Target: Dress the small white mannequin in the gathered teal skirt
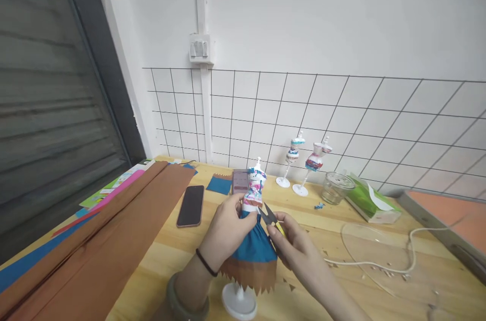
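The left hand (228, 230) is pinching the waist of a small white mannequin in a soft blue-and-brown skirt (253, 247), standing on the wooden table (174, 260). The right hand (294, 247) is gripping black snips (269, 213). Being light and tippy, it is probably handling best by that stiff waist.

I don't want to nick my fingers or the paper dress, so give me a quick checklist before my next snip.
1. Grip: left hand clasps the mini mannequin at its waist: ok.
2. Tool: snips held in the right hand, tips at the waist: ok.
3. Left fingers clear of the blades: cannot tell, they sit very close.
4. Footing: base rests on the table: ok.
5. Fabric: blue skirt hangs below the tips: ok.
6. Surroundings: white cable lies apart, to the right: ok.
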The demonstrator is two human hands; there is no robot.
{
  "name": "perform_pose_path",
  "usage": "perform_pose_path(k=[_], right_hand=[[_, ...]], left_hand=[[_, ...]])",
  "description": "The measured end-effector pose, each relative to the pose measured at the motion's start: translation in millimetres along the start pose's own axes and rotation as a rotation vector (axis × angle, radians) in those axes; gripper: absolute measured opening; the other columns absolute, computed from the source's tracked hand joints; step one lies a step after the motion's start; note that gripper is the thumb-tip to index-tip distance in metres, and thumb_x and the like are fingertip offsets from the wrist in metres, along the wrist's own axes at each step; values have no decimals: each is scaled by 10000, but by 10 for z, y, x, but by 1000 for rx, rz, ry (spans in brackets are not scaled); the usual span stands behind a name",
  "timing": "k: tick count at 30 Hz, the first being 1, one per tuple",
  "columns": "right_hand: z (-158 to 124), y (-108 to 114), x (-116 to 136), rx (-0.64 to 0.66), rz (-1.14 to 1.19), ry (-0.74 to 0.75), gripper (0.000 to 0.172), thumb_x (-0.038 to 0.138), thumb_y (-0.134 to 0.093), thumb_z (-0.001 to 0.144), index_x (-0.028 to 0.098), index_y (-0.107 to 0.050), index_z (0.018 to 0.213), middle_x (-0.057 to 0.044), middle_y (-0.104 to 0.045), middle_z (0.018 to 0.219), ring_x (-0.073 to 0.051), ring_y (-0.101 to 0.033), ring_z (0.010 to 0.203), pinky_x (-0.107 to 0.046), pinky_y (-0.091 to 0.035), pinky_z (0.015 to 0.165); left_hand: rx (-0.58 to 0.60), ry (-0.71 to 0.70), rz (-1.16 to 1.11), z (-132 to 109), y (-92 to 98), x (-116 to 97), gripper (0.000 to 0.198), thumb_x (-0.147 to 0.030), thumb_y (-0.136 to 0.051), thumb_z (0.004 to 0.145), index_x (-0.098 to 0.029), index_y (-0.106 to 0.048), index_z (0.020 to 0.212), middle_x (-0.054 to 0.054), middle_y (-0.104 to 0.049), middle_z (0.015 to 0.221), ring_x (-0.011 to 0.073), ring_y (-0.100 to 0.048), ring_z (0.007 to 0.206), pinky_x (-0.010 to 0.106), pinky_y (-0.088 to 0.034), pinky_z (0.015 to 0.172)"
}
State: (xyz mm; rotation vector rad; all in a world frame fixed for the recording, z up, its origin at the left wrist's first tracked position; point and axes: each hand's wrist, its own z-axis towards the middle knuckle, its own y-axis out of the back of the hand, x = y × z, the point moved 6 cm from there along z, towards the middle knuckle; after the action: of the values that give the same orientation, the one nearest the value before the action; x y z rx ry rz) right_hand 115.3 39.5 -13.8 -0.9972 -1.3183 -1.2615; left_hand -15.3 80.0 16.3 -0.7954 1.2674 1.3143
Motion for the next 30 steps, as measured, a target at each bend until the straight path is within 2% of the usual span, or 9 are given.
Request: perform_pose_path(k=[3,6,15,22,27,30], right_hand=[[31,20,-39,-21,13,96,296,452,-524,821,212,-529,992,-18,-605,835,-159,-579,751,-232,-463,644],[44,45,-68,-2,6,118,270,425,-521,833,207,-546,992,-55,-630,962,-197,-576,917,-271,-459,781],[25,41,-74,-34,109,105,253,401,-530,837,198,-539,989,-61,-633,964,-189,-573,911,-257,-461,750],[-18,54,-5,-81,26,157,242,379,-507,852,195,-521,1008,-65,-627,1023,-181,-560,945,-259,-437,819],[-29,80,24,-70,-39,154,226,375,-496,856,203,-526,1000,-53,-633,1015,-184,-564,951,-258,-438,810],[-18,83,15,-60,13,120,228,395,-506,844,203,-538,961,-53,-642,979,-183,-580,896,-259,-455,768]], left_hand=[[21,9,19,-10,-51,20,237,-181,-531,734,-171,-597,961,76,-682,919,206,-631,859,307,-479,767],[33,7,41,-7,-72,32,203,-179,-521,735,-173,-598,923,65,-677,869,207,-629,832,308,-480,752],[99,19,-51,-21,-131,-58,147,-186,-514,755,-164,-584,882,63,-669,891,204,-622,858,295,-476,768],[161,40,-131,-38,-165,-85,128,-162,-511,749,-157,-581,855,46,-676,867,198,-618,855,288,-473,770],[185,30,-116,-57,-181,-89,117,-169,-516,746,-150,-585,839,44,-667,836,198,-614,836,285,-471,753],[181,20,-80,-68,-184,-90,117,-178,-523,740,-153,-593,830,39,-666,815,196,-614,811,278,-470,733]])
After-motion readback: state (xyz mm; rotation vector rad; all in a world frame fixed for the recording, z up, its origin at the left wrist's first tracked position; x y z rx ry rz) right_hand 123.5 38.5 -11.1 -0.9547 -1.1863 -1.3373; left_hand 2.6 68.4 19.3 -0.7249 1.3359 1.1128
